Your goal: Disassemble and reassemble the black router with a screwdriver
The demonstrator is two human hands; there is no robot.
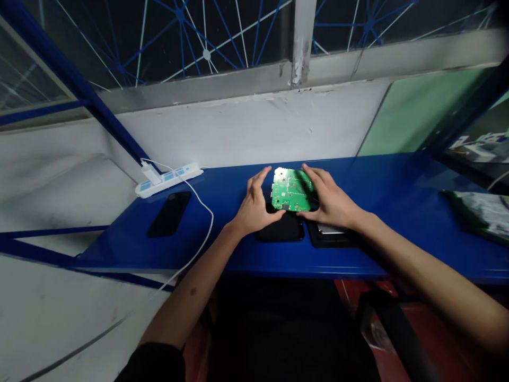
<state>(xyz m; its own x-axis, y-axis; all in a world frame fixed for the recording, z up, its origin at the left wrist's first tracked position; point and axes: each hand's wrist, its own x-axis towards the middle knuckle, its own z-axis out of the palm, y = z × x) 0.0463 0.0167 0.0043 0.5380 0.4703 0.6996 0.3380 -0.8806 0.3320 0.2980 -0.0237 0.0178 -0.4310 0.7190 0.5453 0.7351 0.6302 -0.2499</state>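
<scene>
A green circuit board (pixel 292 190) is held up and tilted above the blue table, between my two hands. My left hand (pixel 256 204) is at its left side, with the thumb at the lower edge and the fingers raised beside the upper left corner. On the other side, my right hand (pixel 328 199) grips the board's right edge between thumb and fingers. A black casing (pixel 280 229) lies on the table just below the board. To its right is another black case (pixel 332 239) with a silver part in it, partly hidden by my right hand and forearm.
On the blue table (pixel 238 254), a black phone (pixel 169 214) lies at the left, near a white power strip (pixel 170 180) with a plug and a trailing white cable (pixel 207 209). Bagged items (pixel 483 212) lie at the far right. Behind the table stands a wall.
</scene>
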